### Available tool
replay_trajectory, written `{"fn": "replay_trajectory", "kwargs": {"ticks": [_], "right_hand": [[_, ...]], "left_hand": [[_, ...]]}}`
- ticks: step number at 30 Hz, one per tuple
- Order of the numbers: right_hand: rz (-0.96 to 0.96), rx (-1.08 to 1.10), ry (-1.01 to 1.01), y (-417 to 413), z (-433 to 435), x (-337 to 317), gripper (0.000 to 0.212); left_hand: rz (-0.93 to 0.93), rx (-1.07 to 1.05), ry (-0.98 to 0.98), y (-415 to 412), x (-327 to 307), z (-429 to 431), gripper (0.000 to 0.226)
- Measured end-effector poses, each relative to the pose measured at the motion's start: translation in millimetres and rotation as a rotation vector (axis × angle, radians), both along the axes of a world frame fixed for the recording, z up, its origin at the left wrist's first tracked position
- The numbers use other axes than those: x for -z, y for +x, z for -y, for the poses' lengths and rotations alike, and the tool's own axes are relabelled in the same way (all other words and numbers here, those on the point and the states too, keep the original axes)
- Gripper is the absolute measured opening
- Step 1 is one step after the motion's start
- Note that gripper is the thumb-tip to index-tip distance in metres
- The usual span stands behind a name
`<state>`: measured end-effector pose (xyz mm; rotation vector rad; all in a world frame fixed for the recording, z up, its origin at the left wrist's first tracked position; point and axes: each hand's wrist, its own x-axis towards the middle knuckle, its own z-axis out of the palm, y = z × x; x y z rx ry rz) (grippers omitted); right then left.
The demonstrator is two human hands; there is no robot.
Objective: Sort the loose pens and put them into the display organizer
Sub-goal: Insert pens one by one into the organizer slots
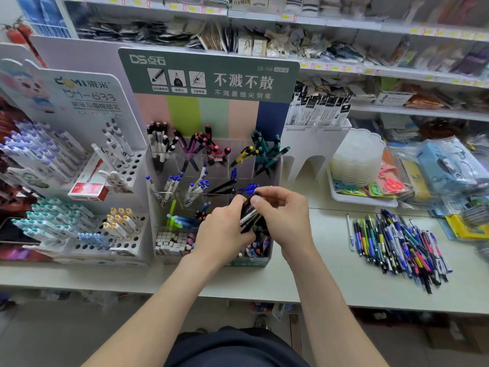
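Note:
The clear display organizer [276, 165] stands on the shelf under a green header card, its compartments holding pens grouped by colour. In front of its lower right compartments, my left hand [222, 231] and my right hand [283, 210] together hold a small bundle of black and white pens [250, 214], fingers of both curled round it. The pile of loose pens [397, 245], in mixed colours, lies on the shelf to the right of my hands.
A white peg display [79, 218] with teal, yellow and purple pens stands at the left. A white tray [341, 196] with plastic dishes and scissors sits behind the loose pile. Packaged goods [449, 165] crowd the far right. The shelf edge [264, 295] runs below my forearms.

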<state>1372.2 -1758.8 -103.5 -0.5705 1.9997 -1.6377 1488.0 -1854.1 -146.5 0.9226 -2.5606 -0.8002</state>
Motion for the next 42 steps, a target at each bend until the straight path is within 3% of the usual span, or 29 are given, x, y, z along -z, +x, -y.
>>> {"fn": "replay_trajectory", "kwargs": {"ticks": [3,10,15,20,24,28,31,33,37,40,42], "right_hand": [[0.027,0.12,-0.087,-9.7,1.1,-4.6,0.016],[0.189,0.273,-0.359,-25.3,2.1,-11.2,0.014],[0.233,0.458,-0.554,-15.0,-3.4,1.6,0.014],[0.207,0.498,-0.623,-16.2,-8.0,-2.4,0.012],[0.003,0.325,-0.523,5.1,-7.1,3.6,0.016],[-0.53,0.027,-0.425,18.3,-10.1,11.8,0.022],[-0.85,-0.156,-0.387,18.1,-12.1,10.6,0.016],[-0.932,-0.247,-0.369,18.8,-13.0,9.0,0.018],[-1.0,-0.303,-0.345,16.8,-15.1,4.5,0.025],[-0.925,-0.037,-0.385,12.1,-15.5,-7.4,0.023],[-0.71,0.178,-0.409,7.7,-13.4,-17.4,0.021]], "left_hand": [[0.002,-0.031,0.081,5.1,4.9,1.7,0.039],[-0.163,-0.05,0.557,6.6,7.5,3.9,0.02],[-0.321,-0.143,0.836,4.9,2.7,3.0,0.044],[-0.589,-0.224,1.109,1.6,-5.0,8.6,0.048],[-0.716,-0.282,1.274,-8.7,-13.2,6.8,0.06],[-0.781,-0.327,1.471,-18.7,-22.2,11.0,0.051],[-0.741,-0.359,1.594,-20.7,-16.4,19.1,0.062],[-0.663,-0.358,1.639,-18.3,-9.6,23.9,0.057],[-0.594,-0.376,1.637,-17.1,-13.4,23.9,0.026],[-0.634,-0.411,1.509,-16.5,-24.4,20.1,0.009],[-0.552,-0.367,1.353,-12.5,-22.3,18.7,0.008]]}}
